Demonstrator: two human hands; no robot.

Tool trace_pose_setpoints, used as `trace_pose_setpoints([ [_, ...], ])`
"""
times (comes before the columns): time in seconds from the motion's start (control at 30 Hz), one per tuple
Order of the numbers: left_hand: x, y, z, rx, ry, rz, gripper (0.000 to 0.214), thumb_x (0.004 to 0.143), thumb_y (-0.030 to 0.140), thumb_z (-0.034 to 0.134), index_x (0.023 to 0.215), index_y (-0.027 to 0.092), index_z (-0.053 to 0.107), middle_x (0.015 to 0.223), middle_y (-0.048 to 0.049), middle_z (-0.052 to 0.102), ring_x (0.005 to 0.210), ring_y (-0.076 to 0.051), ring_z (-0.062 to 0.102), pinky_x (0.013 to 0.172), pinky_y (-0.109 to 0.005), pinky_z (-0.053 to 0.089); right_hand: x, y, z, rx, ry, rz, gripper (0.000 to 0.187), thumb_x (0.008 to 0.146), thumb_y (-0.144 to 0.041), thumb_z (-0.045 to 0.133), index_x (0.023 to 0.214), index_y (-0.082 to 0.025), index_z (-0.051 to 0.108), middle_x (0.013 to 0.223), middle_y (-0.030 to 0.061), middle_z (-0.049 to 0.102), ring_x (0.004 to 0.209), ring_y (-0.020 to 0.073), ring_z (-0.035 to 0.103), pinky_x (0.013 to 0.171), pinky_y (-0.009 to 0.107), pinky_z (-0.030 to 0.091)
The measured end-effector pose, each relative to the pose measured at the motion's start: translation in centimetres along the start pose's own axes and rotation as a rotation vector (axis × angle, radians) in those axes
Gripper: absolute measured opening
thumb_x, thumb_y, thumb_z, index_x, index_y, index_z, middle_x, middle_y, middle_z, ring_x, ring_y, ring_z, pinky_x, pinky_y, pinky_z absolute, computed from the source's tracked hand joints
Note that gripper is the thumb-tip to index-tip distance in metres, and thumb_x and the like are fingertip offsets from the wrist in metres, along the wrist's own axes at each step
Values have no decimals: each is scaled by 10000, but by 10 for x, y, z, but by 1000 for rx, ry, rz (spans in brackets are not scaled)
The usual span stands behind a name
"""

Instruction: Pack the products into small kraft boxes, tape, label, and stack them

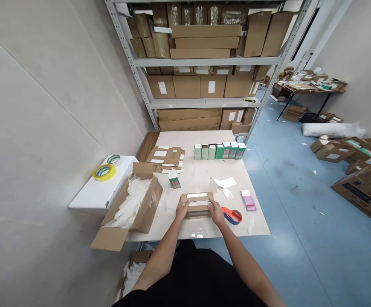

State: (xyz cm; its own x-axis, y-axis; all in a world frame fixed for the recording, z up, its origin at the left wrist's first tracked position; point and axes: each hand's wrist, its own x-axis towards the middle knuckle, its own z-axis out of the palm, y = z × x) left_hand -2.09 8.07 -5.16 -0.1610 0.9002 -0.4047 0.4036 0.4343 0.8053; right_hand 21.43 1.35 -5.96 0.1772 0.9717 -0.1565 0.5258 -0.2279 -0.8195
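A small cardboard box with white label strips on top lies near the front edge of the table. My left hand grips its left side, and my right hand grips its right side. Just right of my right hand rests an orange and blue tape dispenser. One green and white carton stands alone beyond my left hand. Several similar green and white cartons stand in a row farther back. What is inside the cardboard box is hidden.
An open cardboard box full of white packing material stands on the left. Behind it lie flattened cartons. Tape rolls sit on a white box. White paper lies on the table. A loaded shelf rack stands behind.
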Motion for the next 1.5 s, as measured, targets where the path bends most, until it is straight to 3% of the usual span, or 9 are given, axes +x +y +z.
trace_pose_setpoints([
  [0.23, -3, 0, -1, -78, -11, 66, 666, 926, 581, 631, 1504, 279, 494, 1387, -76, 679, 1290, -285, 632, 1099, -384, 477, -3, 5, 5, 137, -9, -57, 602, 1012, -540, 421, 1526, -232, 481, 1529, 110, 544, 1421, 273, 509, 1178, 449, 406],
  [0.4, 7, -1, 1, -34, -1, 90, 611, 942, 578, 607, 1476, 290, 527, 1365, -66, 693, 1286, -279, 638, 1091, -376, 490, 5, 6, 10, 153, -11, -29, 620, 1009, -561, 412, 1540, -243, 458, 1544, 100, 534, 1431, 272, 507, 1162, 451, 430],
  [0.63, 21, 10, -11, 41, 4, 69, 876, 889, 599, 678, 1620, 302, 297, 1563, -83, 524, 1438, -272, 500, 1160, -370, 404, 11, -16, 16, 111, -29, 63, 579, 1029, -477, 390, 1555, -236, 419, 1533, 94, 546, 1388, 266, 552, 1130, 424, 454],
  [0.93, 6, -18, -39, 17, -18, 5, 864, 906, 598, 666, 1623, 274, 307, 1526, -94, 562, 1399, -269, 539, 1160, -354, 405, -17, -27, 32, 97, -76, 80, 533, 1034, -465, 430, 1535, -284, 444, 1481, 59, 598, 1320, 269, 601, 1076, 403, 489],
  [1.13, -3, -18, -12, -13, 24, 50, 823, 930, 559, 647, 1622, 269, 311, 1525, -75, 565, 1393, -246, 541, 1171, -337, 395, -18, -12, 12, 75, -70, 72, 543, 1025, -467, 430, 1531, -270, 456, 1446, 68, 626, 1294, 278, 615, 1065, 410, 492],
  [1.27, 7, -11, -1, -36, 10, 58, 868, 907, 590, 667, 1623, 263, 303, 1507, -82, 582, 1388, -238, 547, 1158, -333, 401, -5, -12, 6, 28, -66, 108, 558, 1031, -493, 401, 1547, -283, 431, 1445, 59, 627, 1279, 281, 621, 1062, 424, 494],
  [1.5, 24, -20, -38, -37, 5, 54, 892, 881, 600, 695, 1618, 254, 329, 1530, -99, 557, 1410, -270, 522, 1169, -352, 382, 4, -36, 32, 11, -133, 96, 561, 1037, -481, 415, 1563, -283, 409, 1455, 63, 614, 1257, 273, 638, 1044, 396, 507],
])
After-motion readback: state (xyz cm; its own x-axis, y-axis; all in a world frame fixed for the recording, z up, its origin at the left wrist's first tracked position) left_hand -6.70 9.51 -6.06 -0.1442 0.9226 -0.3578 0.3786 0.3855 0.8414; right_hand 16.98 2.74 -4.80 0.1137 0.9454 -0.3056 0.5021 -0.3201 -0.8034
